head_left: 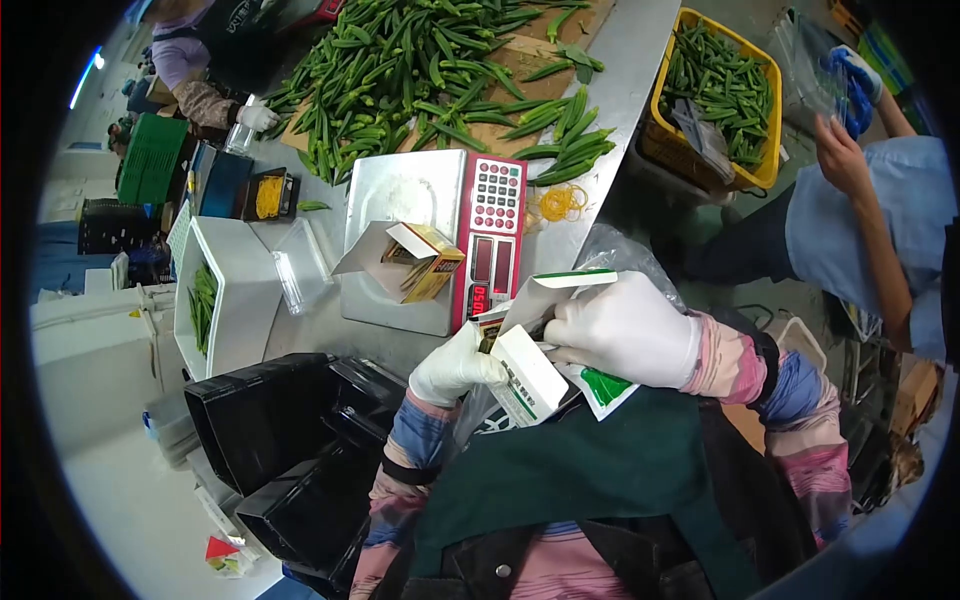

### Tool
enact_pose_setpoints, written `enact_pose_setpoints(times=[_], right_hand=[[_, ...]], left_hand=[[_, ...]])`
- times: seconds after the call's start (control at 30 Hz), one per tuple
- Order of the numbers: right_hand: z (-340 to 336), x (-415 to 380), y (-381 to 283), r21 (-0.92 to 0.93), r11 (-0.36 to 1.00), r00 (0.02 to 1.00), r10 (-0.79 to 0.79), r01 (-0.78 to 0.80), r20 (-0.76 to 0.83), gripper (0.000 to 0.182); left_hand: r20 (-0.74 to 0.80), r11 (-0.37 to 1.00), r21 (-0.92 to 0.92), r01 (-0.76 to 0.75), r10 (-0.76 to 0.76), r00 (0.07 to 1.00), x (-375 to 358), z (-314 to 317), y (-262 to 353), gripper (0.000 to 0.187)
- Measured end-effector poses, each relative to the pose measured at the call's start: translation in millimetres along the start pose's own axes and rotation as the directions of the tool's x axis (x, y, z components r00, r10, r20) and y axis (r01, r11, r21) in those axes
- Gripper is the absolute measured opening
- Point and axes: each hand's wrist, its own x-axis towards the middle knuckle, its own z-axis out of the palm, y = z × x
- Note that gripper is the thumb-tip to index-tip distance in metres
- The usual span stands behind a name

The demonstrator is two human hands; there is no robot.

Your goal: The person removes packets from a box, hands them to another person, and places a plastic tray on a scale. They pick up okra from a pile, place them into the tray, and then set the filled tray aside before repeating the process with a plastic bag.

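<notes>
Open carton (532,380), gripped in the left hand (455,370), 5 o'clock from the scale (435,195).
Its long axis runs 11-to-5, 7 o'clock from the curled right hand (622,330); cannot tell what that holds.

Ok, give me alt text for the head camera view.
A gloved left hand holds an open carton while the gloved right hand is at its opening, before a red scale bearing another open box. Beyond lies heaped okra; at picture right, a person in blue stands near a yellow crate of okra.

Left grip (456,370) curled, right grip (632,330) bent, both gloved
</notes>
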Motion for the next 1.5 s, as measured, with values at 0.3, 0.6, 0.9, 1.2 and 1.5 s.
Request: enact_pose_setpoints(times=[0.3,0.6,0.9,1.2,1.5], right_hand=[[-32.1,-5.8,3.6,-0.009,0.997,0.972,-0.077,0.077,-0.221,0.024],[-33.5,-10.4,37.0,0.975,0.112,0.713,0.699,-0.193,0.061,0.018],[17.9,-2.6,60.5,0.950,-0.038,0.689,0.679,-0.311,0.253,0.026],[39.1,18.7,57.9,0.918,0.162,0.704,0.693,-0.362,0.156,0.026],[38.8,31.4,51.8,0.899,0.363,0.708,0.701,-0.244,-0.091,0.026]], left_hand=[[-0.103,0.997,0.054,-0.054,0.059,0.993,-2.8,-27.5,-20.1,0.102],[-0.073,0.683,0.033,-0.730,0.730,0.680,-33.4,-15.0,42.3,0.102],[-0.721,0.658,0.476,-0.583,0.672,0.170,-69.3,-138.3,47.9,0.053],[-0.651,0.742,0.537,-0.402,0.667,0.362,-53.4,-120.3,25.5,0.070],[-0.635,0.533,0.604,-0.593,0.771,0.047,-80.4,1.8,62.4,0.041]])
